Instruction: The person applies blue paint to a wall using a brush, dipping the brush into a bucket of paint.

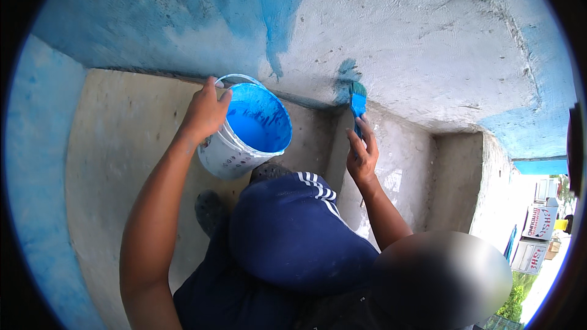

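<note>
The white bucket (221,160) tips a little toward the right, and blue paint (247,129) shows inside it. How deep the paint goes is hard to see. On the bucket's left side, the left hand (208,111) grips the rim, fingers bent and thumb near the edge. Some of its fingertips are hidden.

To the right of the bucket, the right hand (363,157) pinches a blue brush (359,107) between thumb and fingers. The hand hides the end of the brush's handle. The green-looking bristles are up by a dark wet patch (348,73) on the wall (391,30). Whether they press on it is hard to tell.

Just below the bucket is a dark shoe (270,172), partly covered by the knee in blue pants (287,232). Another shoe (210,206) pokes out below the bucket, its back part hidden. Farther down and right of the bucket, a big blur covers everything behind it.
</note>
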`<state>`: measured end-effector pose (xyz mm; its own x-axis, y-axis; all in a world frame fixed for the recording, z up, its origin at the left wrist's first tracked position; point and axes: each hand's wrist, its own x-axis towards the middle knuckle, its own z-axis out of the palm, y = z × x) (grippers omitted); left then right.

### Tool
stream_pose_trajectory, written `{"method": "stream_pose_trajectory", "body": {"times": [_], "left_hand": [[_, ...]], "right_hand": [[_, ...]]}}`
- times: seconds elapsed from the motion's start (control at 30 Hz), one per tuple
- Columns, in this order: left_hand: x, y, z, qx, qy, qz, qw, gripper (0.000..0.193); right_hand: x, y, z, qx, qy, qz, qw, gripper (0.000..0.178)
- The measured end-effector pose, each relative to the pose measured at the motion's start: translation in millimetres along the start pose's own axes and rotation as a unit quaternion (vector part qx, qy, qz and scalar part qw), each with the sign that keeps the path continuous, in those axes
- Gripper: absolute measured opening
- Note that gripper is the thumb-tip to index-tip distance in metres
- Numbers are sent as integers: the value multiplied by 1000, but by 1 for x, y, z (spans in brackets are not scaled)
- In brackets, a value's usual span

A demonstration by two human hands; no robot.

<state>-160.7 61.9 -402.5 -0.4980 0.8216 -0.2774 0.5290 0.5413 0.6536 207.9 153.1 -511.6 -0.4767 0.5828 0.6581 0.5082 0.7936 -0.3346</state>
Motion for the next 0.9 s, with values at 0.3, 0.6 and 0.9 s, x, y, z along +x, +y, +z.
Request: {"method": "stream_pose_trajectory", "body": {"times": [0.3,0.6,0.9], "left_hand": [[2,2,-2,-12,-1,-8,1000,38],[-4,-2,-8,-8,-3,-10,1000,40],[12,-7,-3,48,4,50,998,42]], "right_hand": [[-3,28,38,-13,-274,151,950,40],[10,3,9,29,-83,55,995,34],[34,33,35,28,-223,108,968,30]]}}
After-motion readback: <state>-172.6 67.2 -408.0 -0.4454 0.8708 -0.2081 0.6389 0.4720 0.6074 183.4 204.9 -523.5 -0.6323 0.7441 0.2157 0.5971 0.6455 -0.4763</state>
